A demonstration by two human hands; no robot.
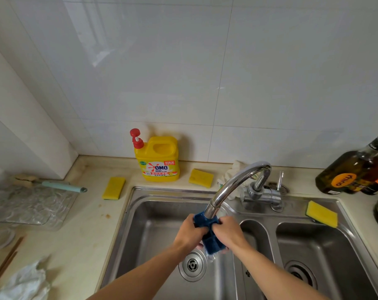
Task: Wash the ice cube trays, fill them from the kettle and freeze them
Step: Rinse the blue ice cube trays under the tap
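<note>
A dark blue ice cube tray (211, 241) hangs upright over the left sink basin (153, 230), right under the spout of the chrome tap (233, 187). My left hand (189, 232) grips its left edge and my right hand (227, 231) grips its right edge. Fingers hide most of the tray. Water drips from its lower end above the drain (192, 266). No kettle is in view.
A yellow dish soap bottle (158, 160) stands behind the sink. Yellow sponges lie at the back left (114, 188), back middle (201, 178) and on the sink's right rim (322, 213). A clear tray (32, 206) and brush (62, 186) are left; dark bottles (354, 167) stand right.
</note>
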